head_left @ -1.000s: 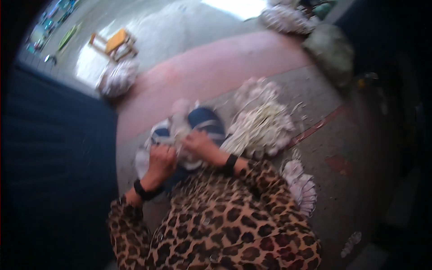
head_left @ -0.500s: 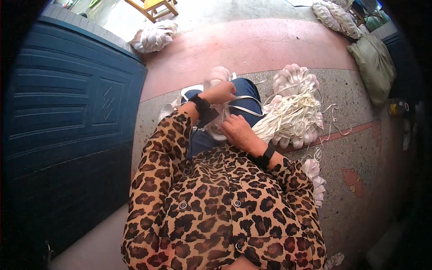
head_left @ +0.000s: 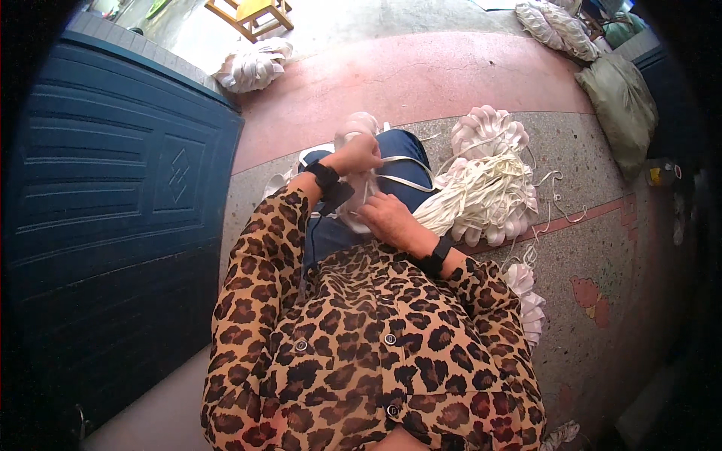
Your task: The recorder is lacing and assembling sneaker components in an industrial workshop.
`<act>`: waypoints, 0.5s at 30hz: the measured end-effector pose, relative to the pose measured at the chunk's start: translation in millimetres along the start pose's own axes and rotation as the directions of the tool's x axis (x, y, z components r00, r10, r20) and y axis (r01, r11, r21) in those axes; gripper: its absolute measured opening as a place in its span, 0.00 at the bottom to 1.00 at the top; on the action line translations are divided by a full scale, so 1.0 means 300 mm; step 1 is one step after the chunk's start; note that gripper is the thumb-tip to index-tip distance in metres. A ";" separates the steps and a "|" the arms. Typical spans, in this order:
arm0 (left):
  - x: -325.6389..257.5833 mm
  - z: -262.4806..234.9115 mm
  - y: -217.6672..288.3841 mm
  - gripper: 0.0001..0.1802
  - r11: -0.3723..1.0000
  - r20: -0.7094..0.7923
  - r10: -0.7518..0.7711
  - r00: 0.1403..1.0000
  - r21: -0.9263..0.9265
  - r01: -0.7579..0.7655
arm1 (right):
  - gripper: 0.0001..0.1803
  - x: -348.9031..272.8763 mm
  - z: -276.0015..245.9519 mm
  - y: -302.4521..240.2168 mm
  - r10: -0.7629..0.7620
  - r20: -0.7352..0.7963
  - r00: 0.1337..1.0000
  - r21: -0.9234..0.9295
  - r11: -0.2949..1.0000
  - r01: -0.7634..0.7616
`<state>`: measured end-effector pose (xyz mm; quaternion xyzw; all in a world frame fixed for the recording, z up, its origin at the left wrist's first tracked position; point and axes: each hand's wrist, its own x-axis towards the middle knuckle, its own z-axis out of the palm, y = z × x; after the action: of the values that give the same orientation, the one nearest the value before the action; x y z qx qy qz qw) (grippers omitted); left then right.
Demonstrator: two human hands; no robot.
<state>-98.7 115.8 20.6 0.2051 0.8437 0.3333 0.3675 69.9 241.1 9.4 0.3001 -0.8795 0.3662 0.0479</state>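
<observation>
On my lap, between legs in blue trousers, lies a bundle of pale, nested cup-like pieces. My left hand is closed over the middle of the bundle, gripping a narrow white strap that loops out across my right thigh. Just nearer and to the right, my right hand bends its fingers onto the bundle's near part, where a strand of the strap runs up toward the left hand. Its fingertips are closed at that strand, partly hidden.
Right of my leg sits a larger pile of similar pieces with tangled white straps. More pale pieces lie nearer. A blue panelled door stands left. Farther off are a white bundle, a wooden stool and a grey-green sack.
The view has shifted slightly. My left hand has drawn a little to the left over the bundle, while my right hand keeps nearly the same place.
</observation>
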 end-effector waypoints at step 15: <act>-0.108 -0.051 0.011 0.07 0.989 -0.045 0.136 0.990 0.070 -0.133 | 0.20 0.062 -1.072 -0.351 -0.194 -0.875 0.444 0.181 0.719 0.671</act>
<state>-89.0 92.6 46.5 0.2655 0.8474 0.3341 0.3161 70.5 390.4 313.7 0.3238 -0.5127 0.6502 0.4577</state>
